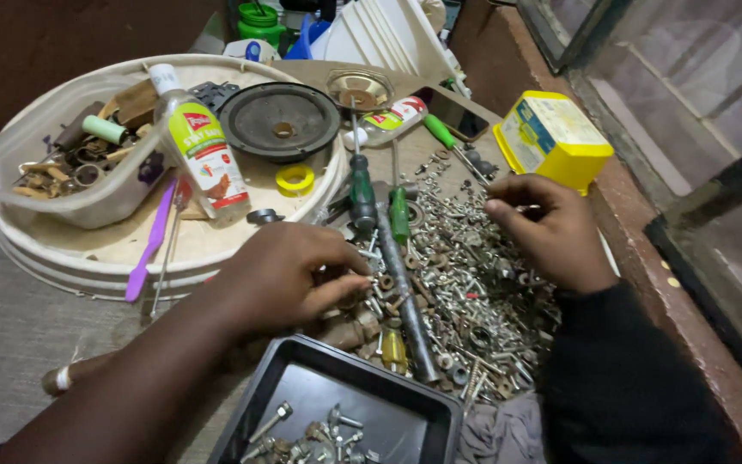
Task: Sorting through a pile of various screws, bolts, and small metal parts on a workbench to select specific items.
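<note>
- Screw pile [465,283]: loose on table, between both hands, beside yellow box [551,137].
- Left hand [289,275]: fingers pinched at pile edge; held item too small to tell.
- Right hand [543,228]: curled over pile, fingertips touching screws.
- Black tray [345,412]: near edge, few bolts inside.

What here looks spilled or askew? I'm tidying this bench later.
A loose heap of small metal screws, nuts and washers lies spread over the table, with green-handled screwdrivers half buried in it. A clear plastic bottle with a red and green label lies tilted in the round white tray. Both hands pick in the heap.

Yellow box [551,137], speaker cone [279,120], clear bottle [201,155], yellow tape roll [294,180].
</note>
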